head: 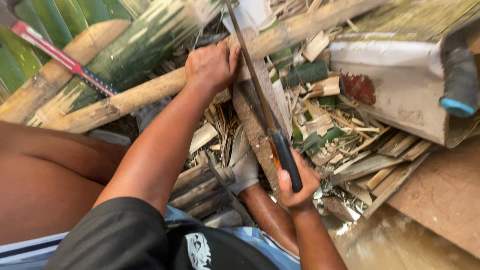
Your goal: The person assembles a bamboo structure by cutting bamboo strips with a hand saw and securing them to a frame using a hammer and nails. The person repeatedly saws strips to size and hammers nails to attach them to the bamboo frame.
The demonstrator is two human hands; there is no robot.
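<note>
Scattered bamboo offcuts, green culm sections and pale splinters cover the ground where you crouch, with a red-handled saw (60, 57) lying across the green bamboo poles (135, 45) at far left. Your left hand (211, 65) is clamped over the long tan bamboo pole (145, 92), which runs from near left up toward far right, pinning it just beside the cut. Further right, your right hand (295, 185) is wrapped tight round the black-and-orange handle of the thin-bladed hand saw (260, 95), its blade angled up across the pole. That pole looks stiff, hollow and fairly light, with a smooth skin that could roll or slip, so hold it close to the blade. At far right sits a dirty white box (395, 95) and a blue-tipped dark handle (457, 75).
</note>
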